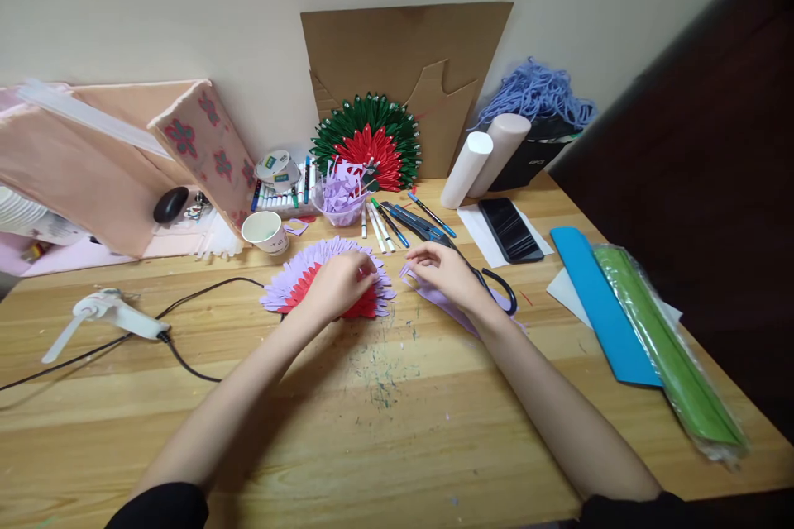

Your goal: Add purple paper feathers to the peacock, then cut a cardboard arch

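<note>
A fan-shaped paper piece (291,274) with a light purple fringe and a red centre lies flat on the table. Over its right part, my left hand (341,281) is closed with fingers curled; what they hold, if anything, cannot be made out. My right hand (443,269) pinches at the fringed left end of a light purple paper sheet (456,316), which lies partly under the hand and wrist. Scissors (422,223) and black handles lie just behind my right hand. A plastic cup of purple paper strips (341,194) stands behind the fan.
A white glue gun (117,314) with its cord lies left. Behind are a paper cup (265,231), markers (378,227), a green-and-red fan (365,140) and cardboard (403,41). Right are a phone (510,230), white rolls (468,169), blue sheet (601,306) and wrapped green paper (670,347).
</note>
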`<state>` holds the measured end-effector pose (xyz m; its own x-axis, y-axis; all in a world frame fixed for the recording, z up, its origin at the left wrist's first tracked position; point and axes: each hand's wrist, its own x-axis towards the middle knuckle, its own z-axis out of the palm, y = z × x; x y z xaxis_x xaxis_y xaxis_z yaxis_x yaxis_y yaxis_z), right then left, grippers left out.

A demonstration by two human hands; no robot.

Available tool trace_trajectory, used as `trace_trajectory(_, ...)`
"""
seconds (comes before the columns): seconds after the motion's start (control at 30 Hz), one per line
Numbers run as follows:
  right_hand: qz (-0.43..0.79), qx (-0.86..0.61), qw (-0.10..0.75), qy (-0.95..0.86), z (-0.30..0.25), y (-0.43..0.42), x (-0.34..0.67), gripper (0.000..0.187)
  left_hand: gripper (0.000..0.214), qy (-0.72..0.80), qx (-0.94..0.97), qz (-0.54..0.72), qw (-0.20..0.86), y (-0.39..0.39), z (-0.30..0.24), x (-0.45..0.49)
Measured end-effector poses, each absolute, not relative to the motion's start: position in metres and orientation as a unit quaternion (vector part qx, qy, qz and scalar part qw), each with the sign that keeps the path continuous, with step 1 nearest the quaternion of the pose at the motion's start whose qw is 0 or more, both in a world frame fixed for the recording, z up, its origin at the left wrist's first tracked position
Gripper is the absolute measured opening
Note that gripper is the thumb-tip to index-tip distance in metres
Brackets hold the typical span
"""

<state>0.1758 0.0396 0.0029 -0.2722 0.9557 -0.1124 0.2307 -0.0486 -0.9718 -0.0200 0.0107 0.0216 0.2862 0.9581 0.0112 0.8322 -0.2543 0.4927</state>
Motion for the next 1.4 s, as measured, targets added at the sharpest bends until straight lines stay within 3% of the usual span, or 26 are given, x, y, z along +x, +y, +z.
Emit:
trace_trajectory(0.13,0.559,-0.516,0.383,-0.525,-0.018,0.032,0.18,0.021,0.01,0.568,0.798,0.079,0.183,0.01,0.008,-0.013)
trace_trajectory(0.4,0.54,-0.546,0.389,-0.509,-0.036,0.016,0.176,0.017,0.012,0.577,0.799,0.055,0.162,0.017,-0.001,-0.004)
trace_trajectory(0.7,0.522,-0.568,0.388,-0.505,-0.036,0.011,0.156,0.009,0.007,0.599,0.775,0.108,0.17,0.008,-0.007,-0.013)
trace_trajectory(1.4,0.439,-0.606,0.344,-0.566,-0.041,0.008,0.128,0.01,0.006,0.586,0.748,0.202,0.238,0.005,-0.02,-0.028)
